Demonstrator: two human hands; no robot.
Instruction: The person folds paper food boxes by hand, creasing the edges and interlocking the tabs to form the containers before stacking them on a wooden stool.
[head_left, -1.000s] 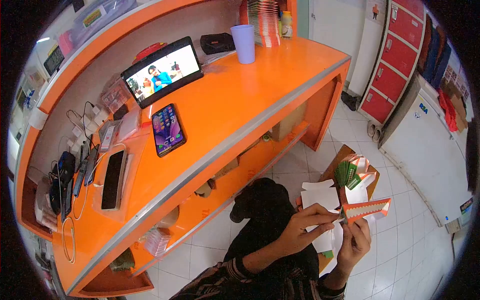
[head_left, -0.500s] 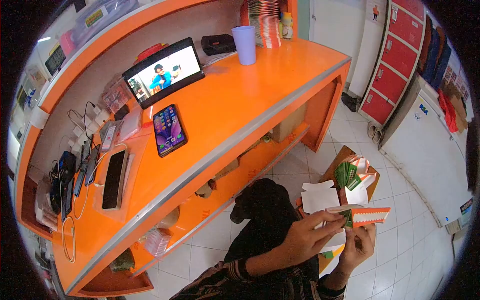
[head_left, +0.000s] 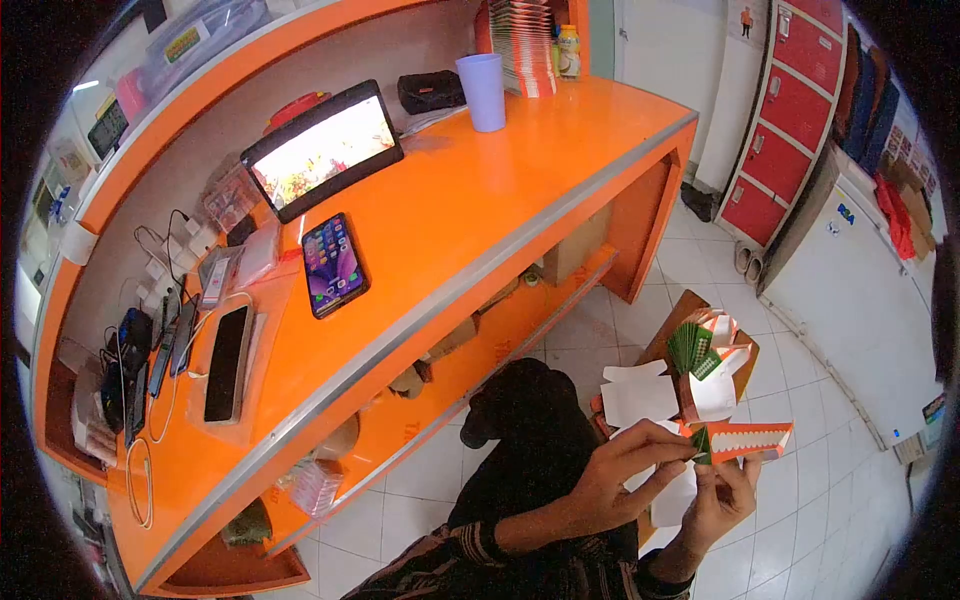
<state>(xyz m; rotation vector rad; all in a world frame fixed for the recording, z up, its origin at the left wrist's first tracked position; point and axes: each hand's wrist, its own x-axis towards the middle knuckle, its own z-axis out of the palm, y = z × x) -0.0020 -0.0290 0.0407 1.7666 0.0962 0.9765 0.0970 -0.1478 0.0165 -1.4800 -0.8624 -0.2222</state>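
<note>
A folded cardboard piece (head_left: pixel 750 441) in orange, white and green, with a scalloped edge, is held above the floor at the lower right. My left hand (head_left: pixel 632 468) pinches its green folded end between thumb and fingers. From below, my right hand (head_left: pixel 722 500) grips the same piece, its fingers partly hidden behind the card. Just beyond both hands, a white card sheet (head_left: pixel 640 397) and a fanned stack of green cards (head_left: pixel 690 350) lie on a small wooden surface (head_left: pixel 752 372).
An orange desk (head_left: pixel 450 210) stands to the left, bearing a lit tablet (head_left: pixel 325 148), a phone (head_left: pixel 335 265), another phone (head_left: pixel 229 362), a purple cup (head_left: pixel 483 92) and a tall card stack (head_left: pixel 522 50). Red lockers (head_left: pixel 778 162) and a white chest (head_left: pixel 850 290) stand at the right.
The cardboard piece has shifted slightly right and turned, showing more of its scalloped inside. Both hands moved with it, keeping hold. The tablet's picture has changed.
</note>
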